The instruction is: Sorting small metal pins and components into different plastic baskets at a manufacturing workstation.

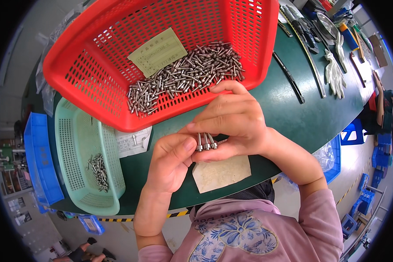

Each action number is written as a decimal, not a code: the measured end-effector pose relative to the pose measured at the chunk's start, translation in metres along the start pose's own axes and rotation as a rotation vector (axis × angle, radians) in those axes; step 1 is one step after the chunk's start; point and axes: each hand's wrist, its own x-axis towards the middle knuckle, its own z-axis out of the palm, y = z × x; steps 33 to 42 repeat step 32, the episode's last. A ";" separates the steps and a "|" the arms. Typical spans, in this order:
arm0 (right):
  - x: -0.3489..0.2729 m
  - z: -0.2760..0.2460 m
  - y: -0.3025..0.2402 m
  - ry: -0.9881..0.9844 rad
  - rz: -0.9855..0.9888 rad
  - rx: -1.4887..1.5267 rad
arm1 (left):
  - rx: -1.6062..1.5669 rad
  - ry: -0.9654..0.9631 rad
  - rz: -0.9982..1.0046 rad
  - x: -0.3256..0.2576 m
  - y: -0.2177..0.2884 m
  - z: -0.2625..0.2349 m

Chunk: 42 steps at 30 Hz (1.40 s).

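Observation:
Three short shiny metal pins with thick collared heads [206, 142] stand side by side between my two hands, heads toward me. My right hand [238, 120] grips them with the thumb below and the fingers above. Closed at the left end of the row, my left hand [172, 157] has its thumb beside the nearest pin; its fingertips are partly hidden. Just beyond my hands, a tilted red perforated basket [113, 94] holds a large heap of similar pins [192, 72] and a pale yellow handwritten card [157, 52].
At left, a light green basket [76, 192] contains a smaller pin pile [99, 172], beside a blue bin [41, 157]. One pin lies on a paper sheet [133, 142]. A beige sheet [222, 174] lies under my hands. White gloves [335, 74] and tools sit far right on the green table [288, 118].

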 end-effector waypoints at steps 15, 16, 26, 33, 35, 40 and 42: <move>-0.001 0.000 -0.001 0.004 -0.007 -0.003 | 0.065 0.051 -0.008 -0.001 0.000 0.005; -0.001 0.000 -0.001 0.001 -0.006 -0.002 | 0.065 0.050 -0.008 0.000 0.001 0.006; 0.000 0.001 -0.002 0.031 -0.042 -0.049 | 0.072 0.039 -0.009 -0.001 0.001 0.004; 0.000 0.000 -0.002 0.043 -0.102 -0.070 | 0.055 -0.033 -0.042 0.000 0.003 -0.001; 0.000 0.000 -0.002 0.043 -0.102 -0.070 | 0.055 -0.033 -0.042 0.000 0.003 -0.001; 0.000 0.000 -0.002 0.043 -0.102 -0.070 | 0.055 -0.033 -0.042 0.000 0.003 -0.001; 0.000 0.000 -0.002 0.043 -0.102 -0.070 | 0.055 -0.033 -0.042 0.000 0.003 -0.001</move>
